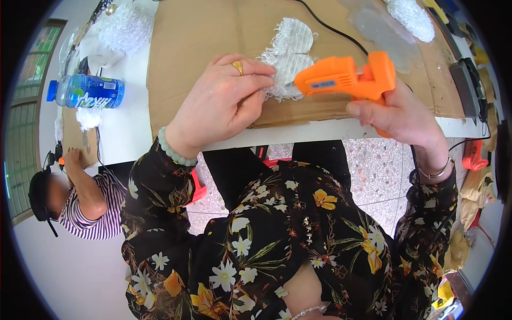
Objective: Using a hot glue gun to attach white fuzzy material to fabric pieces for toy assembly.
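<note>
On the cardboard in front of me lies a white fringed piece (293, 40), flat, with rounded lobes and shaggy strands along its edge. My left hand (224, 101) is closed at the piece's left edge, pinching it between thumb and fingers. An orange hot glue gun (333, 77) is gripped in my right hand (400, 114). The gun's nozzle points left and meets the lower part of the fringed piece, near my left fingertips. Whether glue is coming out cannot be seen.
A cardboard sheet (197, 32) covers the white table. A black cord (333, 29) crosses its far side. White shredded fringe (125, 29) and a blue-capped bottle (88, 90) are at left; another fringe bundle (410, 18) is far right. A co-worker in stripes (98, 208) sits at left.
</note>
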